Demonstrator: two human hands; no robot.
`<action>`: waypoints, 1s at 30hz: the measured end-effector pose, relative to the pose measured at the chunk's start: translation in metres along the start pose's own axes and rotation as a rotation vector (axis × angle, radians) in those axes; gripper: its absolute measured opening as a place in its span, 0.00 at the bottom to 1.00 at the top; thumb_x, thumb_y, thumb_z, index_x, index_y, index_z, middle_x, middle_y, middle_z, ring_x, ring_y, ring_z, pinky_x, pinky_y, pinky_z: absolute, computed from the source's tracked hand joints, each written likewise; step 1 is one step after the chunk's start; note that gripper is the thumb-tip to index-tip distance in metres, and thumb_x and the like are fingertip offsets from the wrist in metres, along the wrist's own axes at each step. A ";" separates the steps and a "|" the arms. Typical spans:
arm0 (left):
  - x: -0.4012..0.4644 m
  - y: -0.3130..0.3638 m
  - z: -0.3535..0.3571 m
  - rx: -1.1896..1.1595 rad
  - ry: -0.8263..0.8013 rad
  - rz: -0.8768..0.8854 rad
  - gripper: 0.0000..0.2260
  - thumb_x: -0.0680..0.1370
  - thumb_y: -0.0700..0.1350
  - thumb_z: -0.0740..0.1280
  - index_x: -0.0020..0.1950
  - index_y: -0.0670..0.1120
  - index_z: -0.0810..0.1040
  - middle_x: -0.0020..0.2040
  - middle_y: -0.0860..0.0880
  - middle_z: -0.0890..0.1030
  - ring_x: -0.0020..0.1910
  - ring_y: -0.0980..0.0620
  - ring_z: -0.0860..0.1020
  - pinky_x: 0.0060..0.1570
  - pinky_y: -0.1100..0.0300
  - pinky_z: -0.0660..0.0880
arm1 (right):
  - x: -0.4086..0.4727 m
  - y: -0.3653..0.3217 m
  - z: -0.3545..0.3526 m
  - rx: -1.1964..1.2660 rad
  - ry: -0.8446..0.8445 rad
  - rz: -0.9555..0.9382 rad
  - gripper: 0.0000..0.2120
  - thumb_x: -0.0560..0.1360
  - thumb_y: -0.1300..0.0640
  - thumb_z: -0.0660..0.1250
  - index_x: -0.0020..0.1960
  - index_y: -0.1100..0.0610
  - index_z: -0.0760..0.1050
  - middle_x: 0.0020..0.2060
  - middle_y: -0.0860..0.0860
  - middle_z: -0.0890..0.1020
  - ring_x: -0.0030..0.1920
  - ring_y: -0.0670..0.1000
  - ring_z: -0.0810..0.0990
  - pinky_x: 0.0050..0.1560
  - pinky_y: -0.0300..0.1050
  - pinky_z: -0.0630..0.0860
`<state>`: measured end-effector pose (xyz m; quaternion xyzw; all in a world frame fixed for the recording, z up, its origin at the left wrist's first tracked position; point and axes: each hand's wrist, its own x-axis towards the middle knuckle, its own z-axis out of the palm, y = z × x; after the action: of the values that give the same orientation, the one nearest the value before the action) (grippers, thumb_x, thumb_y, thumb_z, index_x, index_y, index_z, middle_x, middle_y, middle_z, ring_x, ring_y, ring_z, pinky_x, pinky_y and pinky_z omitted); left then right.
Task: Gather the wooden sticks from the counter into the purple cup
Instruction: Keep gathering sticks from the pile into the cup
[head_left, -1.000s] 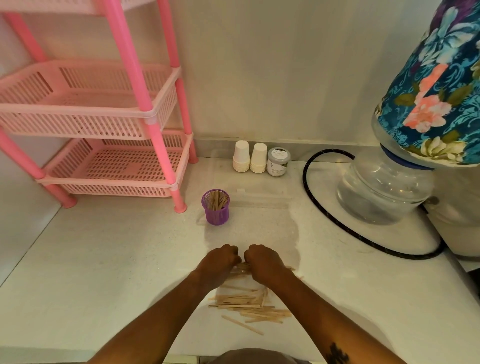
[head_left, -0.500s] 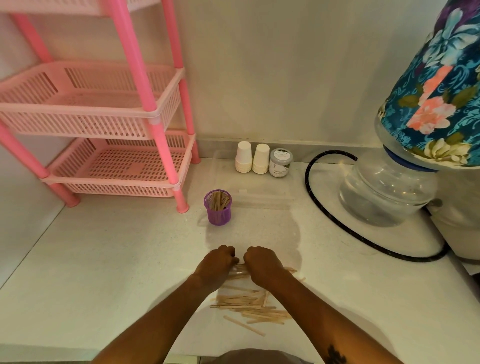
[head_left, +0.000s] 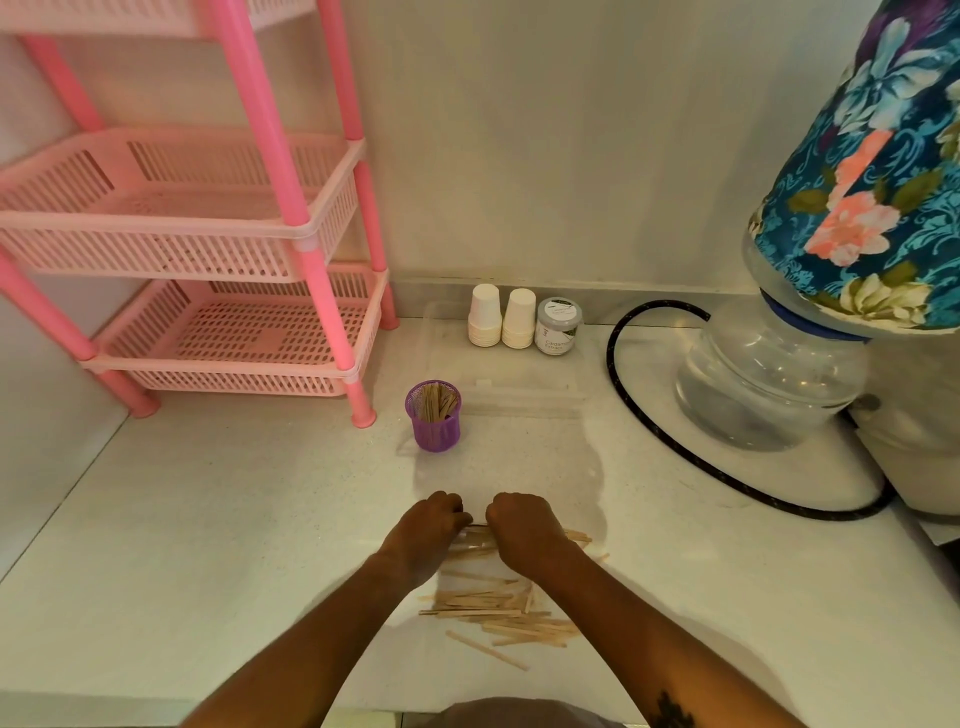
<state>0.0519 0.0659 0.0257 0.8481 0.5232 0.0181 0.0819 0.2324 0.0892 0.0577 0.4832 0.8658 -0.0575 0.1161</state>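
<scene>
Many thin, pale sticks (head_left: 493, 613) lie scattered on the table (head_left: 208, 545), some already upright in the cup (head_left: 433, 423) beyond. Left hand (head_left: 423, 535) and right hand (head_left: 524, 530), fingers curled, grip a bundle between them.

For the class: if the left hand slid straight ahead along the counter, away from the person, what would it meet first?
Probably the purple cup, which stands upright ahead of the left hand, slightly to its left. Bare counter lies between them; depth is uncertain, so it might just pass beside it.
</scene>
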 end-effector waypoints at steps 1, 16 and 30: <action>0.000 -0.002 0.000 0.004 0.005 0.002 0.17 0.82 0.38 0.66 0.71 0.46 0.78 0.62 0.44 0.79 0.61 0.45 0.77 0.59 0.54 0.76 | 0.000 0.002 -0.001 0.011 0.007 0.006 0.06 0.77 0.65 0.69 0.53 0.59 0.81 0.48 0.56 0.83 0.47 0.56 0.84 0.47 0.47 0.77; 0.004 -0.026 -0.018 -0.368 0.223 -0.278 0.10 0.79 0.37 0.71 0.60 0.40 0.86 0.52 0.42 0.85 0.52 0.44 0.83 0.54 0.61 0.75 | 0.005 0.053 -0.017 0.351 0.040 0.220 0.07 0.75 0.59 0.71 0.51 0.55 0.87 0.44 0.52 0.86 0.43 0.52 0.85 0.45 0.47 0.83; 0.040 0.030 -0.045 -1.536 0.451 -0.800 0.05 0.75 0.38 0.76 0.50 0.43 0.88 0.42 0.44 0.88 0.40 0.48 0.85 0.42 0.56 0.84 | 0.018 0.044 -0.030 1.420 0.255 0.368 0.09 0.72 0.62 0.79 0.51 0.55 0.88 0.39 0.50 0.89 0.40 0.51 0.89 0.44 0.45 0.85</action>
<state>0.0914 0.0934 0.0731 0.2898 0.6273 0.4995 0.5225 0.2561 0.1330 0.0823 0.5821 0.5322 -0.5263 -0.3176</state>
